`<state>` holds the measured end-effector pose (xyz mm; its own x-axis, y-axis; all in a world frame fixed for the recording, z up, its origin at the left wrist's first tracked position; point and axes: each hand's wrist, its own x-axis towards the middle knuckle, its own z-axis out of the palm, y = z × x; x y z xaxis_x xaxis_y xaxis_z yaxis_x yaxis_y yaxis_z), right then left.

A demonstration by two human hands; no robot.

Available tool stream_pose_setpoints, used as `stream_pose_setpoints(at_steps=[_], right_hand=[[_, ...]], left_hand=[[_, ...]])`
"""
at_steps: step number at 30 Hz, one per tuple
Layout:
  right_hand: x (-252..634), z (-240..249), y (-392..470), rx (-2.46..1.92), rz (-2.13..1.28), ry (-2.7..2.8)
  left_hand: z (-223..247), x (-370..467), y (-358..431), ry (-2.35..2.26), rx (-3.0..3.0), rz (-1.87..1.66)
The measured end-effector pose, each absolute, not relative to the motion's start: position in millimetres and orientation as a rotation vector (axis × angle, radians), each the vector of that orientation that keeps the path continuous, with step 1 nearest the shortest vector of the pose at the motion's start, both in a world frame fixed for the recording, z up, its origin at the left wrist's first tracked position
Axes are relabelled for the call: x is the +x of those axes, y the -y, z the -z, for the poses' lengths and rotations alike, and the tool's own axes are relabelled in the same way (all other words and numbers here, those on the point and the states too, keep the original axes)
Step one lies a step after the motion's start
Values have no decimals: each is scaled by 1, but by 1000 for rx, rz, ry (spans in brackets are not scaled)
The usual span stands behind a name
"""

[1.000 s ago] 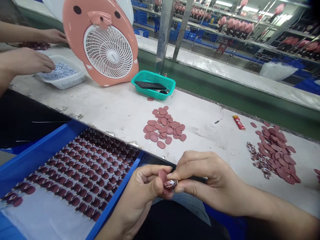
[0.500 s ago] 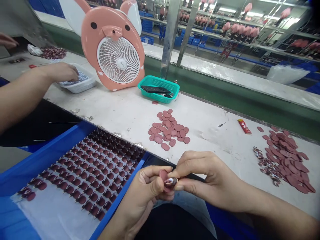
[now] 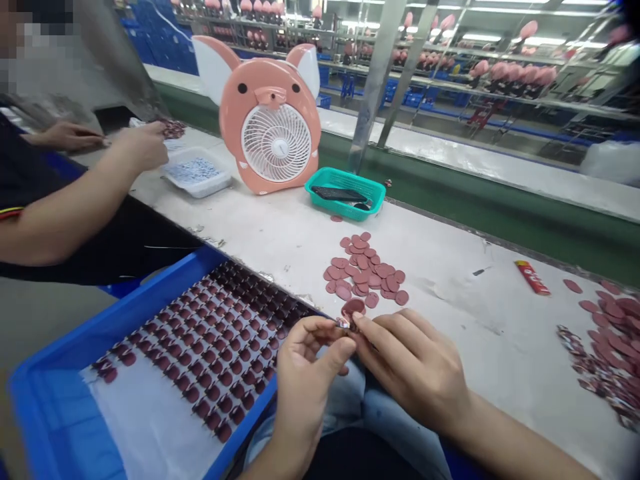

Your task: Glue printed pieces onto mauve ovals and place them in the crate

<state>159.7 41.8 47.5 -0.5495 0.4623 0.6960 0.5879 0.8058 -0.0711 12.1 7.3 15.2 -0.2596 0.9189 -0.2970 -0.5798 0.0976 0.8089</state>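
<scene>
A dark red oval disc (image 3: pixel 353 307) with a small shiny piece (image 3: pixel 344 323) at its lower edge is held between my two hands, over the table's front edge. My left hand (image 3: pixel 313 373) pinches the shiny piece from the left with thumb and fingers. From the right, my right hand (image 3: pixel 417 367) grips the disc's lower part with its thumb and index finger. Just behind the hands, a loose pile of similar oval discs (image 3: pixel 370 270) lies on the white table (image 3: pixel 280 233). Fingertips hide part of the small piece.
At left, a blue bin (image 3: pixel 65 353) holds rows of dark red pieces on white sheeting. A pink fan (image 3: pixel 280 143), green basket (image 3: pixel 345 193), white tray (image 3: pixel 197 175) and red packet (image 3: pixel 533 277) stand or lie on the table. Another person's arm (image 3: pixel 75 207) reaches in at left.
The view has shifted left and up. The disc has turned and stands out above my fingertips, with my right hand now over it. The other person's hand has left the white tray.
</scene>
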Motion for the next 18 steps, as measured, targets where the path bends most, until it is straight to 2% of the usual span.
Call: stream_pose_setpoints(at_steps=[7,12,15,18], right_hand=[[141,-32,-45,-776,141,2307],[129,-38,-32,-701,92,2293],[145,-40,-21,-642,11,2306],[179,-30,-20,-652,-12,2302]], left_hand=[[-10,9,-9,-1193,427,-1555],[-5,-11,-7,-1385,475,-1570],[10,-61,0,-1666,545,-1559],[36,-146,17,-2102,632,-1479]])
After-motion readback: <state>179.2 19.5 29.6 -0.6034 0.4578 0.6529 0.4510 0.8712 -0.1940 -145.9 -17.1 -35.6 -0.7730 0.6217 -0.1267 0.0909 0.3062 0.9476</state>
